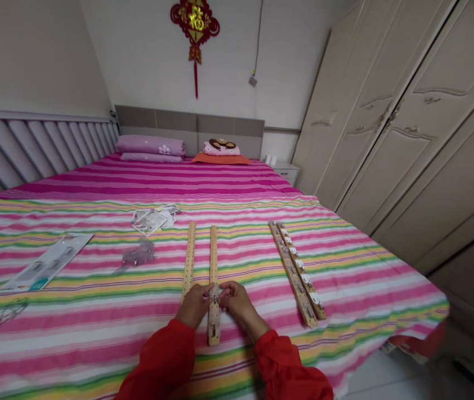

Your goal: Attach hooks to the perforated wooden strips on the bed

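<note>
Bedding: soft pink, yellow and green striped cloth (107,333), a yielding base, so light pressure suits.
Strip: narrow pale wooden strip (214,253), lower centre of the frame; best kept flat.
Hands: left hand (194,305) and right hand (237,303) near each other across the strip; grip cannot be told.
Fitting: small shiny metal-looking piece (214,298) at the fingertips; steady one side, align from the other.

4 wooden strips (214,255): 2 central, 2 at right. 1 left hand (195,304), 1 right hand (237,301). 1 flat pack (49,262). 1 red wall hanging (195,22). 1 headboard (232,126).
</note>
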Available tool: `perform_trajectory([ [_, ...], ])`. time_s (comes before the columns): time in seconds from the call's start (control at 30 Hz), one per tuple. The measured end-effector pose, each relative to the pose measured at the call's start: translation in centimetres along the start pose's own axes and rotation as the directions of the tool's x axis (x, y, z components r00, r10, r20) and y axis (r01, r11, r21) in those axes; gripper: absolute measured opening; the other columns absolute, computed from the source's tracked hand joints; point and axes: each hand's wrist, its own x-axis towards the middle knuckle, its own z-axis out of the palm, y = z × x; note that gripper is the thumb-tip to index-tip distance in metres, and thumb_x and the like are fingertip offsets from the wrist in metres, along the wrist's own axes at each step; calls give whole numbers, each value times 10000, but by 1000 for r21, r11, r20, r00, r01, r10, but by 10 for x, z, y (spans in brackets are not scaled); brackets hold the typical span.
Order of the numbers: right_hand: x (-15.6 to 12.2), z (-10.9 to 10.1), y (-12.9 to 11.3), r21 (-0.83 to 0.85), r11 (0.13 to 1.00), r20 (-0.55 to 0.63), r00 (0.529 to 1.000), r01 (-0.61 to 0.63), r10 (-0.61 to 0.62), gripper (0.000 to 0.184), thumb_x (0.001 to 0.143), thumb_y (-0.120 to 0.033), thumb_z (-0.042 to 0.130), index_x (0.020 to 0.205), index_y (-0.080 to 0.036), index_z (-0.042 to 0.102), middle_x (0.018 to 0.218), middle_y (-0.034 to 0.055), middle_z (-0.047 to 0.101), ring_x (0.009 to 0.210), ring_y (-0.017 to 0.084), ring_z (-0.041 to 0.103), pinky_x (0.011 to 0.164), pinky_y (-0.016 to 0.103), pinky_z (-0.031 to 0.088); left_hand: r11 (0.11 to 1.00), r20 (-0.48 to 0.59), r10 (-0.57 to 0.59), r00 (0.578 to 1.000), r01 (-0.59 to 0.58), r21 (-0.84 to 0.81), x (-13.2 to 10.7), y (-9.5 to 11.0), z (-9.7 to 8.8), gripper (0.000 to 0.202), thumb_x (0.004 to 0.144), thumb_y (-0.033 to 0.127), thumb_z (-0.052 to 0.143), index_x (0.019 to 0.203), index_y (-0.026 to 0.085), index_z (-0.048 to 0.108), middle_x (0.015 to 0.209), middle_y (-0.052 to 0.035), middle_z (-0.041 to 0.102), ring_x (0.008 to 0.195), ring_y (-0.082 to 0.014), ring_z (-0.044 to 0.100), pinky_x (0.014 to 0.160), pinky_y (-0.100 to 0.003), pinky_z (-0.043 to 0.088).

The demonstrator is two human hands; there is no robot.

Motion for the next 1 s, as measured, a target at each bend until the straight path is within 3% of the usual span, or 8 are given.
perform_trajectory([
  [0.37, -4, -1, -11, -79, 992, -15, 995, -95, 94, 402, 407, -49, 604, 775, -184, 514, 510, -115, 571, 277, 66, 436, 320, 201, 266, 997, 29, -35, 999, 37, -73, 1, 4, -4, 409, 525, 173, 636, 916, 149, 752, 635, 8, 554, 615, -149, 540, 630, -284, 467],
  [0.53, -6, -2, -9, -87, 995, 8, 998, -55, 56, 370, 424, -80, 589, 770, -187, 514, 494, -113, 560, 298, 69, 431, 329, 196, 250, 996, -8, -30, 1000, 29, -88, -1, 6, -3, 398, 530, 172, 638, 911, 163, 750, 631, 10, 565, 643, -160, 551, 677, -295, 467],
  [0.73, -7, -2, -2, -7, 998, -3, 998, 57, -57, 355, 480, -140, 563, 832, -185, 539, 461, -102, 524, 304, 67, 388, 329, 194, 235, 997, -5, -40, 999, 40, -73, -9, 11, -8, 454, 545, 198, 643, 991, 165, 726, 677, 14, 562, 587, -120, 510, 624, -271, 466],
  [0.87, -6, -5, 2, 23, 994, -1, 994, 107, -107, 349, 508, -174, 582, 856, -177, 556, 478, -91, 531, 293, 63, 382, 317, 187, 208, 986, -79, -6, 997, -7, -166, -7, 11, -30, 473, 569, 324, 653, 998, 133, 709, 737, -22, 614, 616, -132, 553, 621, -271, 485],
  [1.0, -6, -9, 2, 41, 997, 13, 997, 72, -72, 360, 514, -225, 619, 867, -168, 571, 572, -53, 600, 278, 64, 413, 284, 185, 202, 985, -275, 2, 961, -49, -166, 15, -5, -83, 422, 564, 436, 648, 865, 144, 702, 715, -36, 660, 673, -173, 606, 645, -288, 504],
])
